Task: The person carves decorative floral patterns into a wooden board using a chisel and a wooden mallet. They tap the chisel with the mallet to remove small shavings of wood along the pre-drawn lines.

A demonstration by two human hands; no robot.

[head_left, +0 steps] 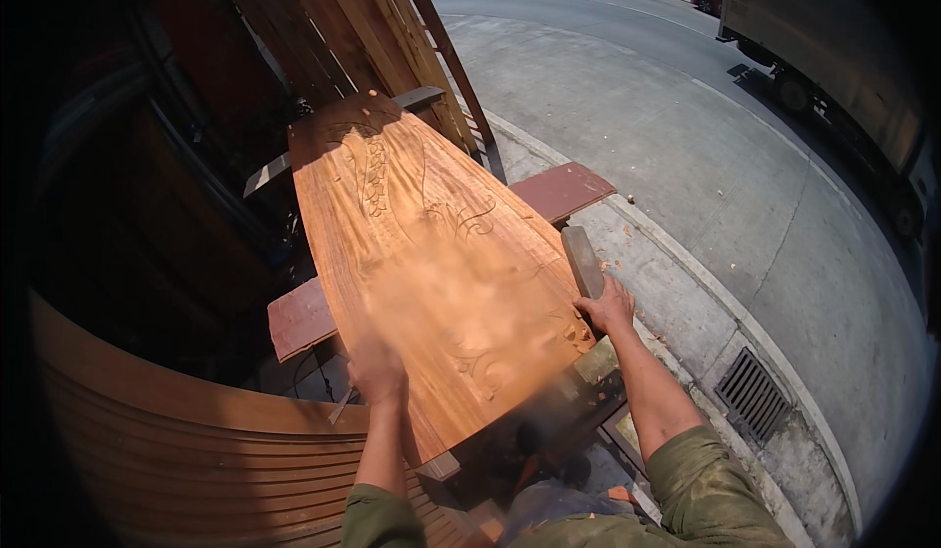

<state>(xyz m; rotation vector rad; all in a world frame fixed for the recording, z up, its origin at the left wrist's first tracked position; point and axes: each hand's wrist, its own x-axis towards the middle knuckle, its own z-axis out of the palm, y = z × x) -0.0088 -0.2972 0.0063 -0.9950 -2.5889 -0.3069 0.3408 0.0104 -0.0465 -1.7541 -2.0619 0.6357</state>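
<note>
A long carved wooden panel point(461, 293) lies before me, with flower and scroll carving cut into its face. My right hand point(610, 305) is at its right edge, its fingers closed round the near end of a greyish wooden block point(582, 262), which points away from me. At the panel's left edge is my left hand point(380, 372), smeared by motion. A thin pale sliver point(340, 409) shows just below it; I cannot tell whether the hand holds it. The middle of the panel looks hazy.
Reddish boards point(564, 191) stick out from under the panel on both sides. Upright planks point(343, 19) lean at the far end. A slatted wooden piece point(196, 440) lies at the near left. A kerb, a drain grate point(753, 395) and a parked truck point(833, 48) are to the right.
</note>
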